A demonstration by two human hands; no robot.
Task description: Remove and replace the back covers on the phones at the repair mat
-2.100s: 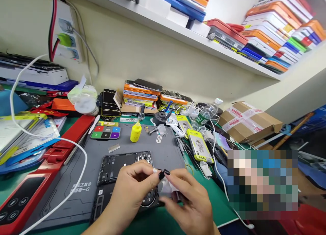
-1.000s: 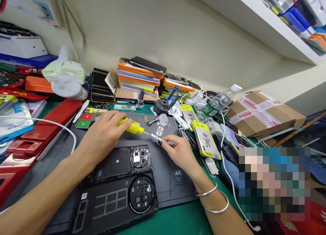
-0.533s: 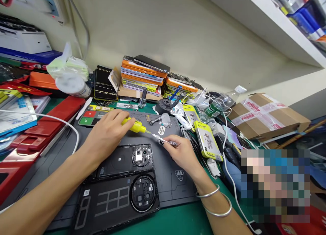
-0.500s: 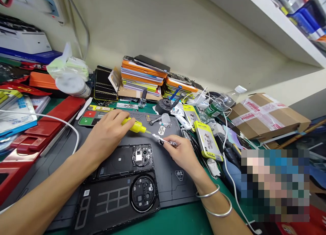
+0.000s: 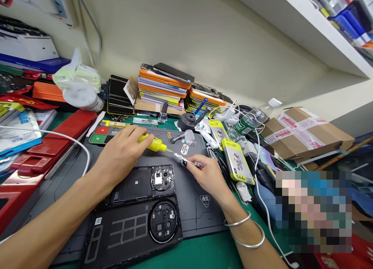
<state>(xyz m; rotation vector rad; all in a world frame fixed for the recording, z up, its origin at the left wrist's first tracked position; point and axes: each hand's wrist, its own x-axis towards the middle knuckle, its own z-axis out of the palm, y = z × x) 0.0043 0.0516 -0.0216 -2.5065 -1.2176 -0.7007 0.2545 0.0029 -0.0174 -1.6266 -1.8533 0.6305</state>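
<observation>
Your left hand is clamped round the yellow bottle, tipped nearly level above the grey mat, its nozzle aimed at four o'clock; your right hand, at four o'clock from the bottle, pinches a white wad between thumb and fingers; the nozzle tip sits at the wad's ten o'clock end, contact too fine to tell; your two hands stand apart; an opened black phone lies at seven o'clock from the bottle, camera module exposed; a black back cover lies at six o'clock from the phone, inner face up; a yellow-edged box lies at two o'clock from your right hand; two silver bangles circle your right wrist.
</observation>
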